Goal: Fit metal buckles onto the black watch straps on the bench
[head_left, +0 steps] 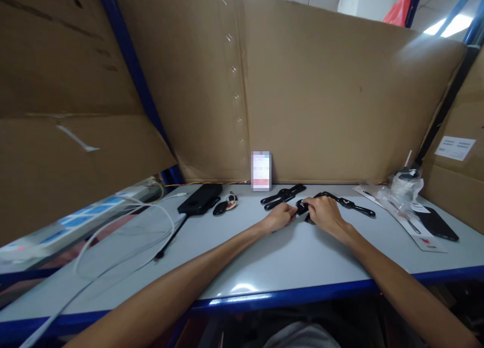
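Observation:
My left hand (280, 218) is closed, thumb and fingers pinching the left side of a small black piece (301, 207) above the middle of the table. Curled over the right side of that same piece is my right hand (324, 213), also closed. Fingers hide much of the piece, so its exact kind cannot be made out. Just behind my left hand lie black strap-like pieces (284, 195), with wider rounded middles. To the right of my right hand rests another long black strap-like piece (355, 207), its end rounded.
A phone (260, 171) with a blurred screen leans against the cardboard wall (321, 96). On the left are a black box-shaped device (200, 199), keys (229, 200) with a black fob, and white cables (124, 257). Plastic packaging (404, 191) and a black phone (438, 224) lie right.

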A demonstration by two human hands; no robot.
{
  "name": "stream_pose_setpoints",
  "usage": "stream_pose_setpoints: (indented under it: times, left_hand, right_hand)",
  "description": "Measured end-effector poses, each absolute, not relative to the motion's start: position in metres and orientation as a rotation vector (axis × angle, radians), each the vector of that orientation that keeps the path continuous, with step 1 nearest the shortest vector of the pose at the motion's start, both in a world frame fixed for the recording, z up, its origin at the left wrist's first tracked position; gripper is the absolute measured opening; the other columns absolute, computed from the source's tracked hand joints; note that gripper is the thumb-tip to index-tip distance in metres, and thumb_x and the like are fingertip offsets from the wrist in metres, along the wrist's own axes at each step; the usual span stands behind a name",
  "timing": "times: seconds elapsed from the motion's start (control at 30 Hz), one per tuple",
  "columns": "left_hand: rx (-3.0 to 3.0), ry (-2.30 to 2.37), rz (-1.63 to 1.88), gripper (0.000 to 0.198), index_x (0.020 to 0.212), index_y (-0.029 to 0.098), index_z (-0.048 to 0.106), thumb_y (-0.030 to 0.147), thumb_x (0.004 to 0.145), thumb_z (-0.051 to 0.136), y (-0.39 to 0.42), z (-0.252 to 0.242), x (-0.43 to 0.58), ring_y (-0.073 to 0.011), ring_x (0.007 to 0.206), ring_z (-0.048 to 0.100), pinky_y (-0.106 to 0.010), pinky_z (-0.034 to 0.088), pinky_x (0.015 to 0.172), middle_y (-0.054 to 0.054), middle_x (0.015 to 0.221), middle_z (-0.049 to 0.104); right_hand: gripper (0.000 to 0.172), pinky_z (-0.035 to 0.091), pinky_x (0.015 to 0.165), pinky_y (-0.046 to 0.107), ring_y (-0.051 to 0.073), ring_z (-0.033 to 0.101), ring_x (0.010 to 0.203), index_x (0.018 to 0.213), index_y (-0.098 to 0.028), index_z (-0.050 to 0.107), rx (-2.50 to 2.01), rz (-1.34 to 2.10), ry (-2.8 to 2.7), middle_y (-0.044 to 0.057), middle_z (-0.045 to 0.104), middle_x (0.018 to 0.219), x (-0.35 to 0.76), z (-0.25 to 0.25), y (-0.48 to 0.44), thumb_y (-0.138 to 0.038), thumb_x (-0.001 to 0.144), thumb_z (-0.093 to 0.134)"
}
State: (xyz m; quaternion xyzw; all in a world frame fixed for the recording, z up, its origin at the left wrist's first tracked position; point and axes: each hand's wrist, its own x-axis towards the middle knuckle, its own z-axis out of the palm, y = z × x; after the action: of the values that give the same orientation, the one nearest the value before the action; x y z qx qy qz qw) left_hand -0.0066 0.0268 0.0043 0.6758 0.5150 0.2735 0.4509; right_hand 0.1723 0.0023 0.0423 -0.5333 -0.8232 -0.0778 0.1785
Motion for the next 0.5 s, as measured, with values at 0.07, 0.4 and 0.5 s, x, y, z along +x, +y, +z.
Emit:
stream_pose_setpoints:
  times: [0.07, 0.4, 0.5]
  left_hand:
    - [1.690, 1.250, 0.682, 0.054, 0.058, 0.019, 0.045, 0.068, 0.082, 0.048, 0.0270, 0.0035, -0.0069, -0.0076, 0.039, 0.029, -0.025, 0.019, 0.044, 0.005, 0.042, 0.037]
    - [1.701, 1.269, 0.659, 0.052, 0.059, 0.020, 0.045, 0.066, 0.082, 0.047, 0.0289, 0.0027, -0.0068, -0.0079, 0.038, 0.027, -0.026, 0.019, 0.045, 0.006, 0.042, 0.036]
    - [1.742, 1.270, 0.661, 0.051, 0.059, 0.020, 0.045, 0.064, 0.084, 0.044, 0.0297, 0.0014, -0.0062, -0.0087, 0.040, 0.029, -0.026, 0.020, 0.046, 0.005, 0.043, 0.037]
  right_hand:
    - [0.041, 0.044, 0.075, 0.027, 0.020, 0.070, 0.088, 0.116, -0.028, 0.074, -1.441, -0.183, -2.359, 0.006, 0.078, 0.097, 0.1722, 0.0418, 0.0022, -0.016, 0.090, 0.045]
    - [0.036, 0.042, 0.075, 0.027, 0.021, 0.070, 0.089, 0.115, -0.025, 0.072, -1.545, -0.233, -2.351, 0.007, 0.077, 0.096, 0.1710, 0.0436, 0.0012, -0.018, 0.093, 0.045]
    - [0.029, 0.040, 0.073, 0.027, 0.020, 0.068, 0.088, 0.114, -0.025, 0.070, -1.429, -0.200, -2.370, 0.006, 0.076, 0.098, 0.1694, 0.0412, 0.0008, -0.023, 0.095, 0.047]
